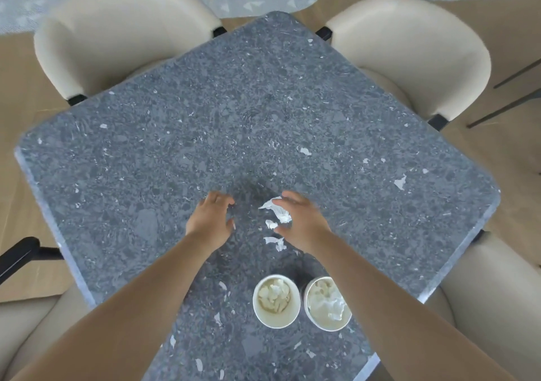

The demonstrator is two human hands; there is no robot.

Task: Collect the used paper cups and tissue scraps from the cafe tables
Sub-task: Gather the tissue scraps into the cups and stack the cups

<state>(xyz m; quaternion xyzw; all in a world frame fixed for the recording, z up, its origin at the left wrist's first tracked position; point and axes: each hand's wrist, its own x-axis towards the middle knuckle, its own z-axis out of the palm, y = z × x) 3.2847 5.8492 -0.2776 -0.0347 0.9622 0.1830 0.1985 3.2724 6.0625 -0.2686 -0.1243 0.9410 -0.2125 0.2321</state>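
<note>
Two white paper cups stand side by side near the table's near corner, the left cup [276, 301] and the right cup [327, 303], both stuffed with crumpled tissue. Several white tissue scraps lie on the grey stone table [205, 123]: a larger crumpled scrap [280, 211] under my right fingers, a small bit [271, 224] and another piece [275, 242] nearer me. My right hand [301, 223] rests over the larger scrap, fingers curved, touching it. My left hand [213, 221] hovers palm-down to the left of the scraps, fingers spread, holding nothing.
Two beige upholstered chairs [117, 38] [415, 56] are tucked in at the table's far sides, and more beige seats [497, 307] flank the near sides. A black chair arm [17, 255] juts out at the left. Wooden floor and grey rugs surround the table.
</note>
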